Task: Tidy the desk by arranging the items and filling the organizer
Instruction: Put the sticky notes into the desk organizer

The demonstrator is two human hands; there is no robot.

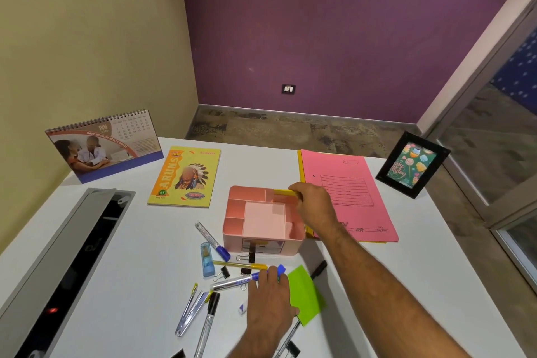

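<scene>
**Operator:** I'm looking down at a white desk [377,285] set in the corner of a room, where a beige wall is meeting a purple one [334,32] carrying a small socket plate [288,89]. A mottled stone-like floor [290,128] is showing past the far edge, and a glass door frame is running down the right side.

**Monitor:** What's sitting on the surface?

**Operator:** A desk calendar [104,145] is standing at the far left, a yellow notebook [186,177] is lying beside it, a pink file folder [345,195] is lying far right, and a black photo frame [412,164] is leaning at the corner. A grey cable tray [72,256] is lying open along the left edge.

**Monitor:** And the organizer?

**Operator:** The pink organizer [263,219] is sitting mid-desk, touching the folder's left edge. My right hand [315,206] is reaching over its far right compartment, pinching a yellow sticky pad [285,192] above it.

**Monitor:** Left hand?

**Operator:** My left hand [271,304] is resting near the front on the loose stationery, fingers curling over a blue-capped marker [247,280], beside a green sticky pad [306,293]. Whether it is truly gripping the marker, I cannot tell. A second blue marker [212,241], a yellow pen [239,265], binder clips [222,273] and a blue sharpener [207,260] are lying scattered just in front of the organizer.
</scene>
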